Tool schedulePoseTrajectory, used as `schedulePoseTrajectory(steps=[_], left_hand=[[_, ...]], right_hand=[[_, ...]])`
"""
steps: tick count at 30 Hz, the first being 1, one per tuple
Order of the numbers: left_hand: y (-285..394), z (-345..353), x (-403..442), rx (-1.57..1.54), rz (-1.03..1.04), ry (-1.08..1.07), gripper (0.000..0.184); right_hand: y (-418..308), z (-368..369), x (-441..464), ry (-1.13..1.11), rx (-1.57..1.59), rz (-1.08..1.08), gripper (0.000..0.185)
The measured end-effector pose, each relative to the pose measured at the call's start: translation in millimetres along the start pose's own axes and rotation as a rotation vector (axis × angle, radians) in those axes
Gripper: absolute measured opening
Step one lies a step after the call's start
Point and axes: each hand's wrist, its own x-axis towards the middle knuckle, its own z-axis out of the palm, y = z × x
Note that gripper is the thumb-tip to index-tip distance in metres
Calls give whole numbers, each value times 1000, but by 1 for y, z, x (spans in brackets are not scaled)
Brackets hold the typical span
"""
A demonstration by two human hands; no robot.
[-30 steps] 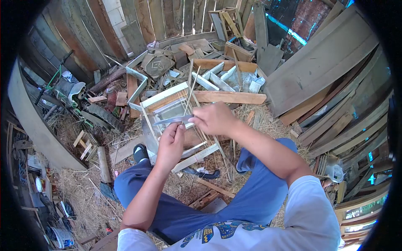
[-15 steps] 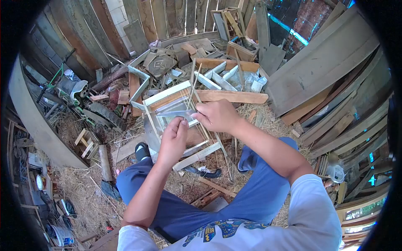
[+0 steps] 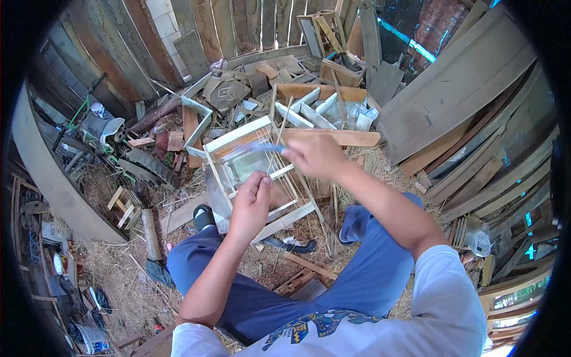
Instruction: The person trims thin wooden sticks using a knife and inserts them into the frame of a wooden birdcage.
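In my right hand, the fingers are closed round the handle of a knife. Its blade points left and is smeared by motion. My left hand pinches a thin wooden stick near its lower end; the stick leans up and slightly right. Blade and stick lie close together in the view, but whether they touch I cannot tell. Both hands are above a small slatted wooden frame, which stands between my legs with several thin rods running along its right side.
Behind the frame lies a heap of scrap boards and an open wooden box with white pieces in it. Large planks lean at right. A curved board stands at left, beside a green-framed machine. Straw covers the floor.
My right hand has moved up and to the right with the knife, away from my left hand. My left hand has shifted slightly down and right with the stick.
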Motion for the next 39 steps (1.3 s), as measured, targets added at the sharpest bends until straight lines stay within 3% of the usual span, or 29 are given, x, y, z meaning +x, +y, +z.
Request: schedulePoseTrajectory(steps=[2, 4, 6, 8, 12, 14, 16, 18, 20, 22, 24, 25, 26, 28, 29, 31, 34, 39], left_hand=[[0, 1, -1, -1, 28, -6, 21], [4, -3, 2, 74, 46, 23, 21], [-1, -7, 1, 65, 52, 14, 21], [-1, -5, 1, 54, 61, 4, 21], [3, -7, -2, 29, -25, -27, 22], [2, -7, 0, 66, -47, -14, 22], [-1, -3, -5, -27, 14, -21, 22], [-2, -4, -6, 18, -9, -27, 22], [-4, -4, -7, 64, -18, -33, 22], [-6, -3, -7, 26, -13, -68, 21], [5, 0, -13, 81, 26, -55, 20], [9, 1, -16, 141, 63, -48, 20], [6, 2, -18, 141, 55, -57, 20], [-1, 2, -13, 116, 91, -66, 19], [4, 3, -13, 118, 97, -65, 19], [15, 5, -20, 92, 5, -20, 18], [8, 4, -14, 191, 101, 37, 16], [2, 3, -9, 172, 70, 38, 14]], right_hand=[[2, -1, -1, -30, -20, 9, 44], [20, -3, 9, -79, -23, 226, 43], [23, 1, 8, -63, -49, 205, 42], [8, 6, 0, 31, 17, -4, 42], [26, -1, 9, -68, -65, 211, 39], [24, 0, 7, -39, -76, 177, 40], [6, 0, 1, 79, 10, -24, 42], [30, 2, 0, -26, -49, 59, 41], [61, 2, 9, -46, -122, 352, 39], [53, -2, 4, -37, -82, 332, 41], [36, -1, -10, -18, -55, 40, 42], [33, -9, -6, -169, -117, 203, 43], [54, -5, -5, -173, -114, 214, 43], [110, 2, 1, 50, 39, 501, 49], [114, -4, -1, 55, 37, 498, 49], [113, -15, -3, 269, 205, 632, 57], [95, -24, -7, 230, 282, 654, 57], [51, -20, -3, 197, 320, 521, 48]])
